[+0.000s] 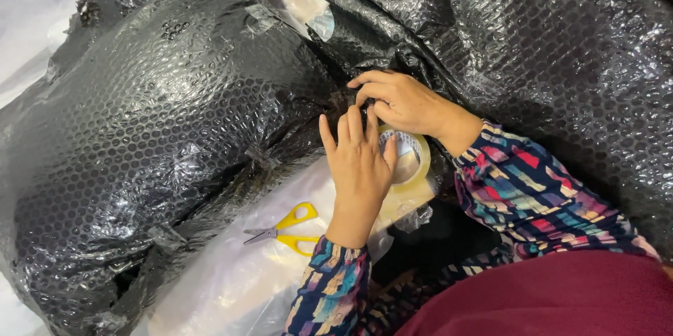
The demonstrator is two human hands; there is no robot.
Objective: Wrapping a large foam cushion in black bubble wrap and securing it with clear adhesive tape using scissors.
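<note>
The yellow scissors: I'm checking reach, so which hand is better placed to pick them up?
Left, probably. The left hand lies nearer the yellow scissors, just above and right of them. The right hand is farther off, fingers pinching at the clear tape roll.

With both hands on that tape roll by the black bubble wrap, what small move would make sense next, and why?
Probably draw a strip off the clear tape roll: the right hand pinches at its edge while the left hand steadies it, right against the black bubble-wrapped bundle. The yellow scissors lie close by.
</note>
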